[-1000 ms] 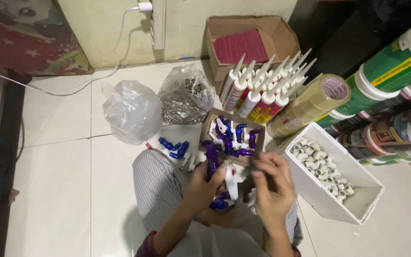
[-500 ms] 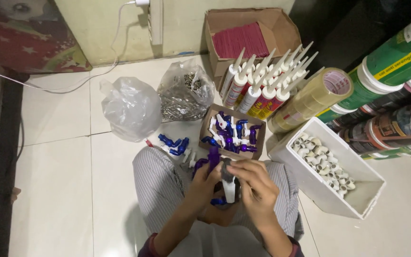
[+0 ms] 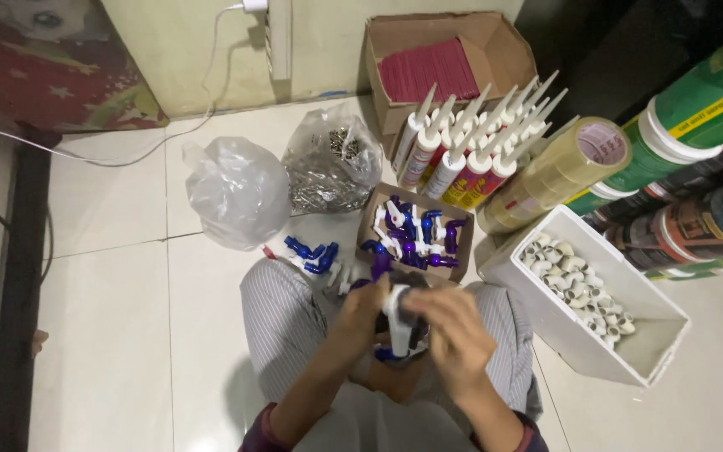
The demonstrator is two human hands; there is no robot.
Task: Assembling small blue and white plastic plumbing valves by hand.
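Since 1 s ago: both my hands have drawn together over my lap, off the cardboard tray.
Left hand (image 3: 367, 308): grasping the white plastic nozzle (image 3: 396, 322) from the side.
Right hand (image 3: 453, 335): fingers curled around the same piece.
Handling: I judge it light, stiff and slick (small too); best pinched at its body.
Cardboard tray (image 3: 370, 224): purple and white fittings.
White bin (image 3: 658, 335): small white rings.
Clear bag (image 3: 328, 167): metal bits.

White tiled floor (image 3: 110, 335): two plastic bags (image 3: 240, 188) far-centre, cardboard boxes (image 3: 416, 226), sealant tubes (image 3: 470, 142), white tray (image 3: 629, 335) right.
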